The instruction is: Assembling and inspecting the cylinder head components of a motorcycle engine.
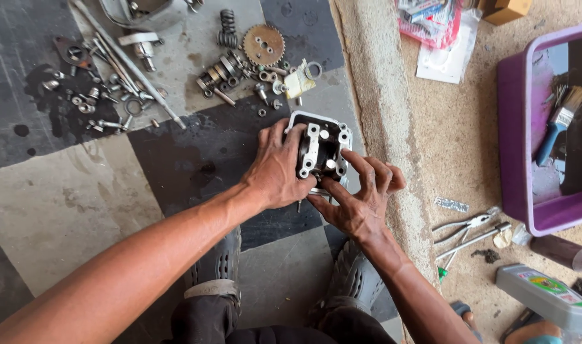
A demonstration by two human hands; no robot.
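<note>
Grey and black floor tiles (pixel 80 197) are seen underfoot, bounded on the right by a raised concrete curb (pixel 380 95) with sandy ground beyond it. At the tile edge just beside the curb, a metal engine head (pixel 321 148) with pale bolt bosses is held. The left hand (pixel 279 169) is curled over its left side, fingers bent and partly closed around the casting. The right hand (pixel 361 197) is half open, its fingertips (pixel 348 155) pressed against the lower right of the part, with the thumb laid along the bottom edge.

Above the part, small bolts, washers and springs (pixel 240 70) are scattered on the tiles, with a toothed sprocket (pixel 263 44) among them and a long thin rod (pixel 128 67) lying further left. Open tile is left to the lower left of the hands. Past the curb, pliers (pixel 463 226) lie on the ground, a purple plastic tub (pixel 514 159) holding a paintbrush (pixel 562 121) stands at the right, and a grey oil bottle (pixel 546 296) lies near the bottom corner. Two grey shoes (pixel 221 267) are planted below the hands.
</note>
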